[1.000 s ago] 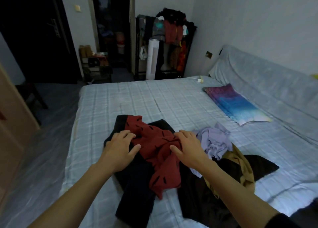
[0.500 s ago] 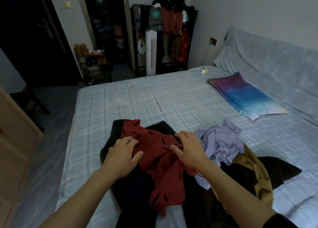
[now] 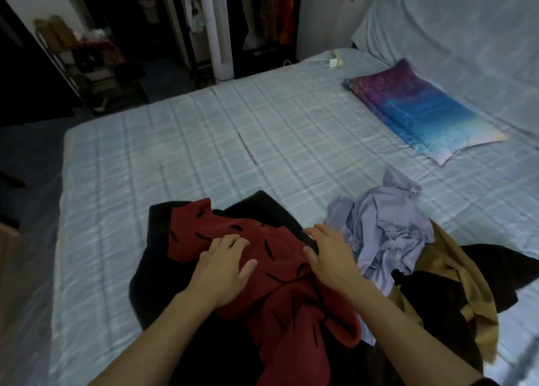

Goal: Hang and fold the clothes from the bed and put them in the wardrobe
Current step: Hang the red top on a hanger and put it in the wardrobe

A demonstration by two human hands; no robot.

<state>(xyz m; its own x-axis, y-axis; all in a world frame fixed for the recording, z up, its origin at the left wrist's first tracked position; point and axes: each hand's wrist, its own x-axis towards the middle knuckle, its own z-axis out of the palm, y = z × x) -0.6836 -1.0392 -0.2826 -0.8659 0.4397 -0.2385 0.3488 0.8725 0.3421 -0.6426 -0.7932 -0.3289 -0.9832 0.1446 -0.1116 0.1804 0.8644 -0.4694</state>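
Note:
A crumpled red garment with black dashes [image 3: 280,274] lies on top of a black garment [image 3: 163,272] at the near edge of the bed [image 3: 180,140]. My left hand [image 3: 224,269] rests on the red cloth, its fingertips curled into the fabric. My right hand [image 3: 329,254] lies on the red garment's right side, fingers bent over its edge. To the right sit a lilac shirt [image 3: 385,228], a mustard garment [image 3: 455,292] and more black cloth [image 3: 431,295], heaped together.
A purple-blue pillow [image 3: 420,108] lies at the far right of the bed. A charger and cable [image 3: 334,62] sit at the bed's far edge. Beyond it stand a white tower fan [image 3: 217,27], an open rack of hanging clothes [image 3: 271,15] and a cluttered shelf [image 3: 96,64].
My view has tipped down and closer to the bed. Both hands stay on the red garment, the left one shifted slightly toward its middle.

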